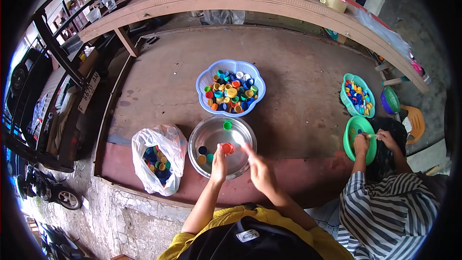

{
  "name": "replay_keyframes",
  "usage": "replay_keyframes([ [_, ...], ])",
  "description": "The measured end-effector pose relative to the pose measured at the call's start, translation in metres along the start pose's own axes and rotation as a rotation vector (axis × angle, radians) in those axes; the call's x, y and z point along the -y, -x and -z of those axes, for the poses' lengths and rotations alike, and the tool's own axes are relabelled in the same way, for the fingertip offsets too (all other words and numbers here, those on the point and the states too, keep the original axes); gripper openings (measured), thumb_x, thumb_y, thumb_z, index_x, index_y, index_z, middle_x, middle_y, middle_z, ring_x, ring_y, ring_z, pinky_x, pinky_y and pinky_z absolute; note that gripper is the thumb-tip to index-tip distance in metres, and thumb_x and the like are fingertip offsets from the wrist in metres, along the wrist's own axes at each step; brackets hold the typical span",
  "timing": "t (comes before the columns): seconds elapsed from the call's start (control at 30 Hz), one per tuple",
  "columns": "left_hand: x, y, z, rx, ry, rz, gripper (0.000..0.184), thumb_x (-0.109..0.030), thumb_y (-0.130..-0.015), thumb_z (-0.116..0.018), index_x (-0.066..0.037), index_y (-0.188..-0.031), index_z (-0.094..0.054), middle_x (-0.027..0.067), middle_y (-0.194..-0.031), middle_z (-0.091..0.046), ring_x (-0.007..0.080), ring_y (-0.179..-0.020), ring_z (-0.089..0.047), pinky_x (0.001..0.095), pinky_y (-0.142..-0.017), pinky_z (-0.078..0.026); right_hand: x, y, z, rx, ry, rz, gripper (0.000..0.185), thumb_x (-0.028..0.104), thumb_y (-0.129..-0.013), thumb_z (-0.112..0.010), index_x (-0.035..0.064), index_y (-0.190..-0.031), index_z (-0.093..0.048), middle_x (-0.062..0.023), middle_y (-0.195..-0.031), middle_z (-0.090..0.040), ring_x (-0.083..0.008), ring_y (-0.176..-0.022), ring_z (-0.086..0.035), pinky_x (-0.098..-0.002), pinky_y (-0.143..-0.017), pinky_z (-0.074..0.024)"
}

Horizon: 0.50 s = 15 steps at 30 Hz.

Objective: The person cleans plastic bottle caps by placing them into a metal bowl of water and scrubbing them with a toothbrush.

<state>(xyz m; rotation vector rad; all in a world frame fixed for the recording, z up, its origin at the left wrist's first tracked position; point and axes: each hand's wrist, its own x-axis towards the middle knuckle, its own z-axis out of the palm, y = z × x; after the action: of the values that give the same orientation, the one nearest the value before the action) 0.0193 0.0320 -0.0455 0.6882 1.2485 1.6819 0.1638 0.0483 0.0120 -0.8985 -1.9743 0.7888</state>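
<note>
My left hand (219,167) is closed on a red bottle cap (228,149), held up over the steel basin (193,137). To its right is my right hand (262,172), its fingers smeared by motion near the basin's right rim; whether it holds anything I cannot tell. Inside the basin lie several loose caps, among them a green cap (227,125), a dark blue cap (202,149) and a yellow cap (201,159). Just behind stands a blue plastic basket (202,97) heaped with mixed caps. At the left, an open white plastic bag (177,151) contains more caps.
On the right, a person in a striped shirt (380,207) works with both hands over a green basin (347,147). Beyond it is a teal basket (344,97) of caps. A raised wooden bench (231,1) crosses the back, with a tape roll (335,2) on it.
</note>
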Motion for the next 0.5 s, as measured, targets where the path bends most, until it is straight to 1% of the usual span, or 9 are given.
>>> replay_keyframes([
  [0.07, 0.000, 0.000, 0.005, -0.005, -0.049, 0.033, 0.048, -0.038, -0.098, -0.026, -0.002, -0.092, -0.057, 0.0036, -0.085, -0.056, 0.0113, -0.077, -0.046, 0.0262, -0.076, -0.035, 0.006, 0.010, -0.005, 0.329, 0.257, -0.053, 0.051, -0.004, -0.083, -0.047, 0.0138, -0.130, -0.046, -0.0188, -0.090, -0.063, -0.0276, -0.070, -0.063, -0.0341, -0.064, -0.0505],
  [0.1, -0.001, 0.001, 0.005, -0.010, -0.115, 0.039, 0.048, -0.038, -0.099, -0.025, -0.002, -0.094, -0.057, 0.0038, -0.084, -0.056, 0.0113, -0.078, -0.046, 0.0266, -0.078, -0.035, 0.000, 0.005, -0.009, 0.184, 0.100, -0.045, 0.052, -0.003, -0.083, -0.048, 0.0164, -0.131, -0.045, -0.0167, -0.084, -0.063, -0.0308, -0.069, -0.063, -0.0377, -0.060, -0.0505],
  [0.13, -0.002, 0.002, 0.005, -0.017, -0.179, 0.044, 0.048, -0.038, -0.099, -0.024, -0.002, -0.096, -0.056, 0.0040, -0.084, -0.056, 0.0114, -0.078, -0.046, 0.0270, -0.079, -0.034, -0.004, 0.001, -0.008, 0.124, 0.127, -0.020, 0.053, -0.002, -0.082, -0.049, 0.0158, -0.132, -0.044, -0.0181, -0.080, -0.063, -0.0301, -0.069, -0.063, -0.0371, -0.061, -0.0503],
  [0.2, -0.006, 0.004, 0.005, 0.024, -0.136, 0.000, 0.050, -0.038, -0.099, -0.024, -0.001, -0.093, -0.057, 0.0046, -0.083, -0.056, 0.0123, -0.078, -0.047, 0.0279, -0.076, -0.036, 0.001, -0.007, -0.010, -0.026, -0.052, -0.134, 0.053, -0.002, -0.082, -0.048, 0.0143, -0.132, -0.044, -0.0184, -0.077, -0.062, -0.0313, -0.070, -0.063, -0.0379, -0.063, -0.0499],
  [0.27, -0.009, 0.008, 0.003, 0.002, -0.137, 0.014, 0.051, -0.037, -0.099, -0.023, -0.001, -0.091, -0.057, 0.0051, -0.082, -0.056, 0.0132, -0.078, -0.047, 0.0286, -0.075, -0.037, 0.003, 0.016, -0.011, 0.262, 0.094, -0.030, 0.050, -0.002, -0.085, -0.044, 0.0125, -0.133, -0.042, -0.0206, -0.083, -0.062, -0.0291, -0.072, -0.064, -0.0367, -0.065, -0.0497],
  [0.3, -0.013, 0.009, 0.008, 0.001, -0.280, 0.142, 0.053, -0.036, -0.099, -0.021, 0.000, -0.089, -0.058, 0.0055, -0.082, -0.056, 0.0138, -0.078, -0.048, 0.0293, -0.075, -0.038, 0.002, 0.020, -0.011, 0.276, 0.113, -0.093, 0.046, -0.002, -0.088, -0.041, 0.0088, -0.133, -0.041, -0.0216, -0.096, -0.062, -0.0281, -0.080, -0.064, -0.0346, -0.071, -0.0492],
  [0.37, -0.005, 0.008, 0.010, 0.078, -0.240, 0.082, 0.051, -0.037, -0.099, -0.022, -0.002, -0.088, -0.058, 0.0036, -0.079, -0.055, 0.0127, -0.075, -0.047, 0.0282, -0.072, -0.037, -0.011, 0.014, -0.017, 0.015, -0.001, -0.070, 0.052, -0.002, -0.084, -0.046, 0.0147, -0.133, -0.041, -0.0192, -0.085, -0.061, -0.0293, -0.069, -0.061, -0.0362, -0.063, -0.0485],
  [0.43, 0.000, 0.008, 0.014, 0.149, -0.213, 0.086, 0.051, -0.039, -0.098, -0.024, -0.003, -0.088, -0.058, 0.0032, -0.078, -0.055, 0.0127, -0.075, -0.047, 0.0291, -0.072, -0.038, -0.006, 0.017, -0.007, 0.065, -0.078, -0.185, 0.044, -0.002, -0.088, -0.043, 0.0021, -0.131, -0.040, -0.0205, -0.113, -0.057, -0.0310, -0.091, -0.062, -0.0324, -0.078, -0.0480],
  [0.5, 0.001, 0.011, 0.011, 0.086, -0.075, 0.192, 0.051, -0.040, -0.098, -0.024, -0.003, -0.086, -0.057, 0.0036, -0.078, -0.055, 0.0127, -0.076, -0.048, 0.0290, -0.071, -0.038, 0.004, 0.027, -0.009, 0.168, 0.021, -0.069, 0.045, -0.002, -0.086, -0.044, 0.0039, -0.131, -0.041, -0.0215, -0.097, -0.060, -0.0319, -0.080, -0.062, -0.0338, -0.071, -0.0485],
])
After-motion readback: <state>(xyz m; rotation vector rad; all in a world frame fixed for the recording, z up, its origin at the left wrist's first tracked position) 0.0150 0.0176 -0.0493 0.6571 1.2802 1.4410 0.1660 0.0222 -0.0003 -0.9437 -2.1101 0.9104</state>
